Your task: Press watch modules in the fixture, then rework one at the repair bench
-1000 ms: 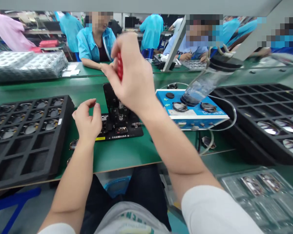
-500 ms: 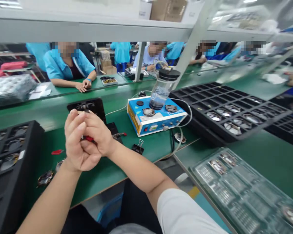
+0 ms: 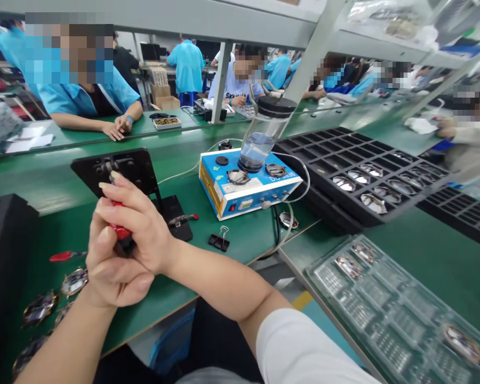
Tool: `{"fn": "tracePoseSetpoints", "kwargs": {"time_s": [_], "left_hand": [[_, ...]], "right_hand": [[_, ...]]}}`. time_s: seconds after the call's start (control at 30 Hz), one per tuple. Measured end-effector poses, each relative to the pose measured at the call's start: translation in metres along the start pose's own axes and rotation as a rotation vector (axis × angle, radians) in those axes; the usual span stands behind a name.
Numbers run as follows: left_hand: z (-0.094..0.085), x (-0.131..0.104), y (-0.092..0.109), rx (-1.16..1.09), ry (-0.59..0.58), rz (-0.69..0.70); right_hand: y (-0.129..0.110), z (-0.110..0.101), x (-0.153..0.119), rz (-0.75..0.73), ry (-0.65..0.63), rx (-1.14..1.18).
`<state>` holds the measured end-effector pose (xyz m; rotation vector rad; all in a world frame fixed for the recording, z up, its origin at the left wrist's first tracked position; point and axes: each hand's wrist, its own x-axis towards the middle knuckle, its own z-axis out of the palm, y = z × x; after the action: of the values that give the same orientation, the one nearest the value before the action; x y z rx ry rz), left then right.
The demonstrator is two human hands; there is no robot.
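In front of me my left hand [image 3: 108,269] and my right hand [image 3: 142,229] are closed together round a red handle [image 3: 120,231] with a dark part below it; most of it is hidden by my fingers. Just behind them stands a black fixture plate [image 3: 134,165], tilted up, with a metal fitting on its face. Its black base [image 3: 180,232] carries a metal toggle clamp [image 3: 183,219] with a red tip. Left of my hands lies a red-handled tool [image 3: 64,256]. Several watch-like metal parts [image 3: 75,281] rest on the green bench beside my left wrist.
A blue control box [image 3: 250,189] bears a clear liquid jar [image 3: 260,144]. A binder clip [image 3: 219,241] lies before it. Black compartment trays [image 3: 324,200] and a clear blister tray [image 3: 320,274] are on the right; another black tray [image 3: 12,234] is left. A co-worker [image 3: 92,101] sits opposite.
My view has turned and tipped down slightly. My joined hands sit lower and further left, and more of the red handle shows between the fingers. More metal parts have come into view.
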<state>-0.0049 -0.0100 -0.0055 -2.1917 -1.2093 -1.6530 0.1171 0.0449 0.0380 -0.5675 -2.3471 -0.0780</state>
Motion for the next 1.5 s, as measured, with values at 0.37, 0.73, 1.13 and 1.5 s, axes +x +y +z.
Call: {"fn": "tracePoseSetpoints", "kwargs": {"time_s": [0.37,0.73,1.13,1.5], "left_hand": [[0.007,0.011,-0.01,-0.208,0.05,0.298],[0.006,0.014,-0.006,-0.239,0.042,0.269],[0.007,0.015,-0.004,-0.243,0.06,0.256],[0.006,0.016,-0.003,-0.229,0.052,0.247]], "right_hand": [[0.009,0.038,-0.006,0.014,0.267,0.261],[0.013,0.042,-0.01,0.018,0.238,0.283],[0.014,0.044,-0.012,0.007,0.361,0.378],[0.01,0.041,-0.013,0.029,0.256,0.312]]}}
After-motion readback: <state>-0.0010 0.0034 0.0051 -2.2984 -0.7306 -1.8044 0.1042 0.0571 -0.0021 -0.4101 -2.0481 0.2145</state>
